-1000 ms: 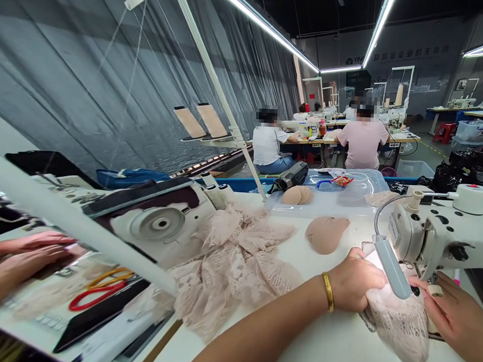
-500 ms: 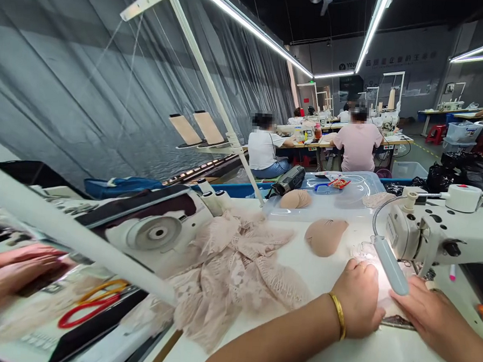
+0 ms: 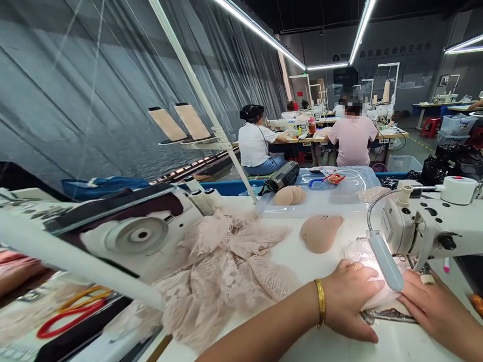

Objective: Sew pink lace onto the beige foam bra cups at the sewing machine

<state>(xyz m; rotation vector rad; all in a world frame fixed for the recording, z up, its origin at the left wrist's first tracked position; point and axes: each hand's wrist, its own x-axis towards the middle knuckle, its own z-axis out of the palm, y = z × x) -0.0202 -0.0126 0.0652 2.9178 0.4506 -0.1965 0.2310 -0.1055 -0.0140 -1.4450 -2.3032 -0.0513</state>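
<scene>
My left hand [image 3: 348,300], with a gold bracelet at the wrist, lies open with thumb and fingers spread over a pale, brightly lit fabric piece [image 3: 359,249]. Across from it, my right hand [image 3: 429,299] rests open, fingers stretched out along the right edge of that fabric. Part of the right fingers is hidden behind a grey lamp [image 3: 386,263]. Both hands are just in front of the white sewing machine [image 3: 458,222], whose needle I cannot make out. Left of the fabric, a beige moulded cup [image 3: 322,234] sits on the white table.
A heap of beige lace [image 3: 229,267] covers the table's left part. Behind it stand a thread stand with two cones [image 3: 191,121] and a clear plastic lid [image 3: 346,189]. Red-handled scissors [image 3: 72,318] and another person's hands [image 3: 9,282] are at far left.
My left hand has gone from curled fingers to spread, lying flatter, and more of the pale fabric shows. My right hand stays beside the machine. The view has shifted slightly.
</scene>
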